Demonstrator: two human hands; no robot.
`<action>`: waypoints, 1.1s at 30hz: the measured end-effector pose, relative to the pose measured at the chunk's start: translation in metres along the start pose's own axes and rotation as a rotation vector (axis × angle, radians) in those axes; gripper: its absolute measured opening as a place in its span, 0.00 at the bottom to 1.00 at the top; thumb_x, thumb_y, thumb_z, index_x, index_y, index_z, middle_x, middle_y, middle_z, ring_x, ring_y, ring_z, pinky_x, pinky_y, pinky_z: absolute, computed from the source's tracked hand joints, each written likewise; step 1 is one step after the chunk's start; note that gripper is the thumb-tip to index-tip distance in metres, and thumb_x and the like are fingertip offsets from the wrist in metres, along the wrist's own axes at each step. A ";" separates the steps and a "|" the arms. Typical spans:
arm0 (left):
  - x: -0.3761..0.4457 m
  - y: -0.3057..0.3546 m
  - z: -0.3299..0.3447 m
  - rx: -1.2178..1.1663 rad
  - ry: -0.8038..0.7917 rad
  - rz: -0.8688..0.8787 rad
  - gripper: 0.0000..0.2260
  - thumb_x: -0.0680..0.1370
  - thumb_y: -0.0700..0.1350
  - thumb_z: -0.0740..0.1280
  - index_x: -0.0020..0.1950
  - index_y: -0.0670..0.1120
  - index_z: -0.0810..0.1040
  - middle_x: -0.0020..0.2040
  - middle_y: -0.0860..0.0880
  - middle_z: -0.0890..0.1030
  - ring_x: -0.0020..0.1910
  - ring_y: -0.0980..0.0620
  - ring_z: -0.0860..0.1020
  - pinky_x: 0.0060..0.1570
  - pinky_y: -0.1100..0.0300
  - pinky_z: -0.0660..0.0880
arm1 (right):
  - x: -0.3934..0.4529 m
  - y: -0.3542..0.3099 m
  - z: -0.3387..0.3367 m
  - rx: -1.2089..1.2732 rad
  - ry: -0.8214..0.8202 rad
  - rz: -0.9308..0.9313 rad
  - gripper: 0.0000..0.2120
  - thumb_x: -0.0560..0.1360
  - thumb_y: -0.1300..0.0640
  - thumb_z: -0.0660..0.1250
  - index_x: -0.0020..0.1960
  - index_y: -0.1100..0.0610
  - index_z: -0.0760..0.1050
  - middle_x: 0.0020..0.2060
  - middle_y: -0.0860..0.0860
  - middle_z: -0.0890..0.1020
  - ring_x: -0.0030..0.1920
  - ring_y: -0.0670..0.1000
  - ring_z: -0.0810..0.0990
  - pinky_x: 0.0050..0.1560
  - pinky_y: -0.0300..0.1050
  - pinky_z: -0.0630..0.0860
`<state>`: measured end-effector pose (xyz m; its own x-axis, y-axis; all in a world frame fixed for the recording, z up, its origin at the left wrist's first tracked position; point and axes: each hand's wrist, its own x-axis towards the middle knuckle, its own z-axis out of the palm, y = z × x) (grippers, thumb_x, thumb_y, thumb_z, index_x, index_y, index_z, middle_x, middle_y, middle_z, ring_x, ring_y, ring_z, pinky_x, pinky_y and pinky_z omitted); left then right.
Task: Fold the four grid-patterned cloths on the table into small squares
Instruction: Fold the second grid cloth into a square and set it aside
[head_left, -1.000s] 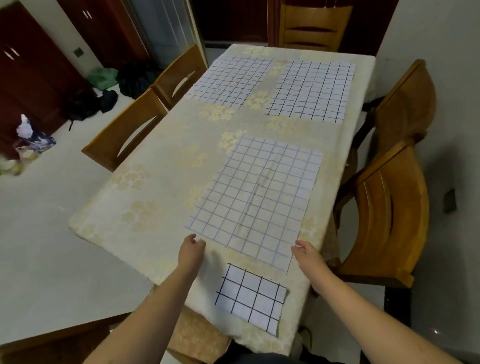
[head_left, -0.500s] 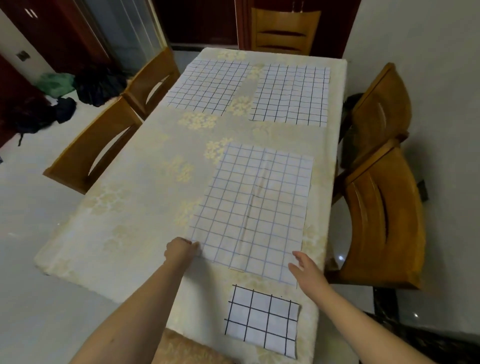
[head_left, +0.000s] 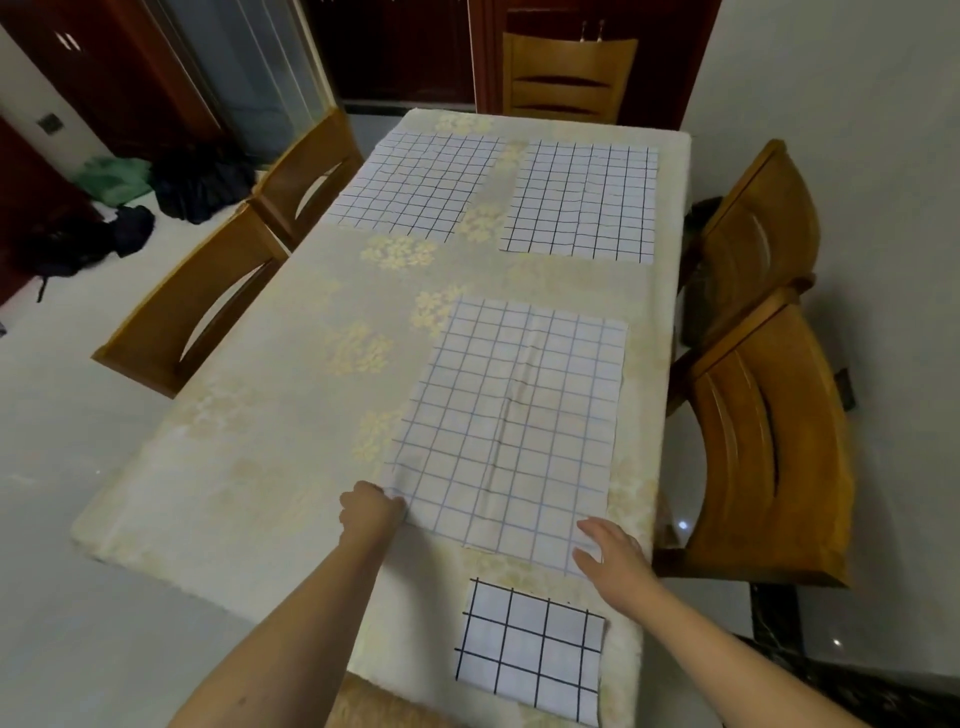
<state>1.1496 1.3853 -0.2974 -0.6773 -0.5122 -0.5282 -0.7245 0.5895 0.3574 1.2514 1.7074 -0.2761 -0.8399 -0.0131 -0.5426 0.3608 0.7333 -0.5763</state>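
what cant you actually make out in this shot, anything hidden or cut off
- Head view: near corner of the small folded black-grid cloth is cut off by the bottom frame edge.
- Left hand is a closed fist at the near left corner of the large blue-grid cloth; its fingers hide whether fabric is pinched.
- Right hand covers that cloth's near right corner; contact unclear.
- Dark heap on the floor: too dim and small to identify.

Dim, soft indoor light; slightly blurry picture, edges bowed by wide-angle.
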 end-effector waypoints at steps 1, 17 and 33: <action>-0.001 0.001 0.000 0.056 -0.001 -0.026 0.17 0.72 0.50 0.64 0.54 0.40 0.79 0.56 0.39 0.74 0.49 0.38 0.77 0.51 0.49 0.77 | 0.000 0.000 0.000 -0.019 -0.002 -0.006 0.23 0.82 0.50 0.57 0.75 0.52 0.59 0.75 0.48 0.59 0.74 0.52 0.57 0.72 0.43 0.54; -0.079 0.038 -0.012 -0.292 0.077 0.501 0.05 0.73 0.34 0.62 0.44 0.44 0.71 0.39 0.47 0.75 0.34 0.50 0.72 0.33 0.58 0.68 | -0.005 0.002 0.001 -0.235 -0.047 -0.054 0.24 0.81 0.46 0.56 0.76 0.48 0.60 0.77 0.46 0.52 0.75 0.52 0.51 0.74 0.47 0.53; -0.157 0.070 0.060 0.251 -0.012 1.470 0.31 0.71 0.32 0.63 0.72 0.49 0.66 0.54 0.47 0.80 0.50 0.48 0.77 0.48 0.55 0.76 | -0.001 0.016 -0.006 -0.119 -0.125 -0.031 0.27 0.79 0.47 0.61 0.76 0.47 0.58 0.76 0.46 0.58 0.75 0.52 0.56 0.74 0.53 0.57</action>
<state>1.2131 1.5440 -0.2357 -0.7615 0.6250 0.1716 0.6297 0.6505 0.4246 1.2555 1.7232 -0.2807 -0.7902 -0.1158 -0.6018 0.2789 0.8065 -0.5214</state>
